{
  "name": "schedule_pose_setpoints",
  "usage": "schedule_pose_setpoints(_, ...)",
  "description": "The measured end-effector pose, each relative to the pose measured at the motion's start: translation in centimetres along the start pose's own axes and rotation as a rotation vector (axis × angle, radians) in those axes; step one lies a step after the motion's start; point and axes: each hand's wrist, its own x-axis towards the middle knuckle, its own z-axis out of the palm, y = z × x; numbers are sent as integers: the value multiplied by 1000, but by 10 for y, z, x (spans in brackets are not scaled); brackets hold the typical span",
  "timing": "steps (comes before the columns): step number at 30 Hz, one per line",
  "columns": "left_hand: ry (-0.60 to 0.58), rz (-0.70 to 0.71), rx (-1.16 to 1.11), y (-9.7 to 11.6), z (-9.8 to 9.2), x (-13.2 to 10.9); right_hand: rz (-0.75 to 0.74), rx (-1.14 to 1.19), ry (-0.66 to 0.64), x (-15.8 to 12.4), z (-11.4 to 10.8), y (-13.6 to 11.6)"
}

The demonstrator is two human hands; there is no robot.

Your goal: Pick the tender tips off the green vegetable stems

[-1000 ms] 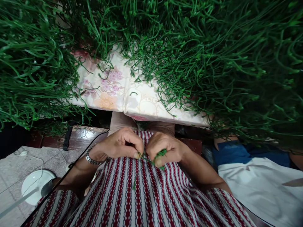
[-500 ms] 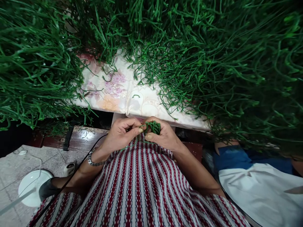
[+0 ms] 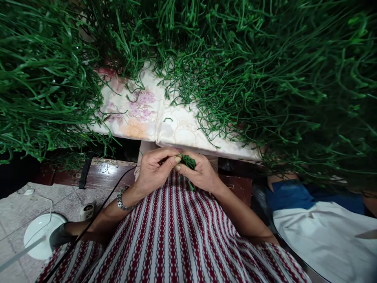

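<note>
Over my lap, at the table's front edge, my two hands meet with their fingertips close together. My right hand (image 3: pixel 198 169) is closed around a small bundle of green strands (image 3: pixel 188 161); a few ends hang below its palm. Thumb and forefinger of my left hand (image 3: pixel 157 167) are pinched at the bundle's left side, where a thin strand seems to run between them. What lies inside that pinch is mostly hidden by the fingers. A metal-banded watch or bracelet (image 3: pixel 123 199) sits on my left wrist.
Large heaps of green, stringy, fork-tipped stems (image 3: pixel 265 78) cover the back and both sides of a floral-covered table (image 3: pixel 141 114). One short green piece (image 3: pixel 168 119) lies on the cloth. A white round base (image 3: pixel 41 236) stands on the floor at left. Another person's blue-clad leg (image 3: pixel 290 194) shows at right.
My hands have drawn closer together, fingertips now nearly touching. The bundle sits lower in my right hand, and strand ends now hang beneath it. A loose strand below my left hand is gone from view.
</note>
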Motion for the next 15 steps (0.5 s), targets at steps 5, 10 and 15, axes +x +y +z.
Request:
schedule_pose_setpoints(5,10,-140,-386,-1,2,0,-71,88,-99,1,-5,-2)
schedule_pose_setpoints(10,-85,-474,-935,1,5,2,6,398,-205,4,-4,-1)
schedule_pose_setpoints(15,-104,-562,-1094,7,8,3,-64,410,-302,12,-9,4)
